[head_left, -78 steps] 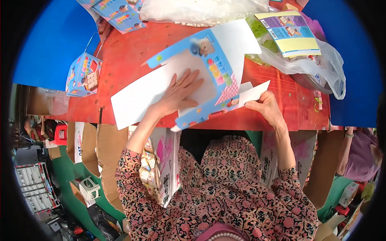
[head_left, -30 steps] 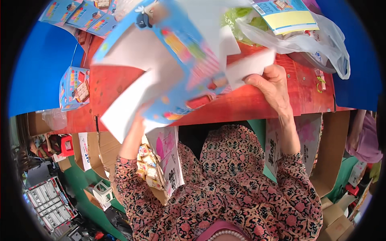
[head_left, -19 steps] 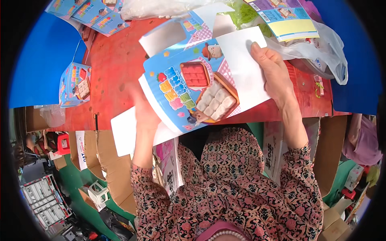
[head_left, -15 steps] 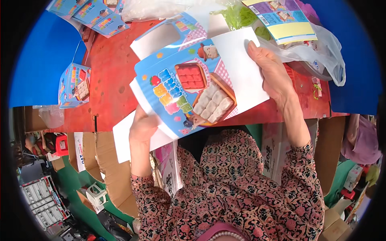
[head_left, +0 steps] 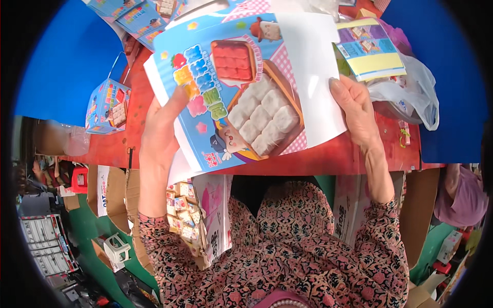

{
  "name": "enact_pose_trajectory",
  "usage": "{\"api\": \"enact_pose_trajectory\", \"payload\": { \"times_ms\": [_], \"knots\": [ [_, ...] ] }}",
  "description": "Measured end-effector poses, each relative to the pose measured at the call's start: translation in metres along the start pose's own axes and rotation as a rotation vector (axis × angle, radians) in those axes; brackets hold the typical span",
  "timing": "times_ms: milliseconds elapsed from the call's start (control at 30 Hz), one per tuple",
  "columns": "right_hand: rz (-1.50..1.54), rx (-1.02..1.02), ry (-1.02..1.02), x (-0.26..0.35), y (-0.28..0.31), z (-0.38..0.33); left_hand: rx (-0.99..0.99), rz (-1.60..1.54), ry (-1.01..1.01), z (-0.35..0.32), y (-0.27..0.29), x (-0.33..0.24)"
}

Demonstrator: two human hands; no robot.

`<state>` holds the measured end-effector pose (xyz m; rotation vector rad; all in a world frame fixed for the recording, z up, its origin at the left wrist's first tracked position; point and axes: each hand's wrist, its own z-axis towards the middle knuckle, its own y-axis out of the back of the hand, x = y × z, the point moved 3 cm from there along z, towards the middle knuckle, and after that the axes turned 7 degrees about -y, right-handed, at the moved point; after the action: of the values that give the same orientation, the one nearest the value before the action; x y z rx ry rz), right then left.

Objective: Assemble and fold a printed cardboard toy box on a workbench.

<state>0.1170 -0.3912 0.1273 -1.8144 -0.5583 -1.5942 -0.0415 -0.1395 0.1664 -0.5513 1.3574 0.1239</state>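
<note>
A large unfolded carton blank (head_left: 264, 110) hangs in the air before me, its printed face toward me: light blue, with pictures of white and pink cube-shaped sweets and pink checks. My left hand (head_left: 160, 131) grips its left edge, thumb on the printed side and the other fingers hidden behind. At the opposite side, my right hand (head_left: 357, 110) pinches the plain white flap (head_left: 321, 92) between thumb and fingers. More white flap shows behind the lower left edge, next to my left wrist.
The red table (head_left: 328, 156) lies beneath. On its left stands a small folded box (head_left: 107, 108); stacked blue cartons (head_left: 136, 20) sit at the far left. At right are a printed sheet (head_left: 372, 49) and a plastic bag (head_left: 405, 97). Below the left edge, an open cardboard box (head_left: 187, 210) holds small packs.
The carton blank has come closer to me and looks larger. My left hand has shifted left and up along its edge; my right hand has moved slightly down the white flap.
</note>
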Motion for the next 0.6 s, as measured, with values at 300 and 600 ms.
{"api": "enact_pose_trajectory", "payload": {
  "times_ms": [300,600],
  "knots": [
    [-0.182,-0.219,0.256,-0.018,-0.023,0.005,0.067,0.102,0.063,0.019,0.009,-0.016],
    [-0.551,-0.748,0.64,-0.008,-0.021,-0.012,0.148,0.217,0.002,0.0,0.002,-0.026]
  ]
}}
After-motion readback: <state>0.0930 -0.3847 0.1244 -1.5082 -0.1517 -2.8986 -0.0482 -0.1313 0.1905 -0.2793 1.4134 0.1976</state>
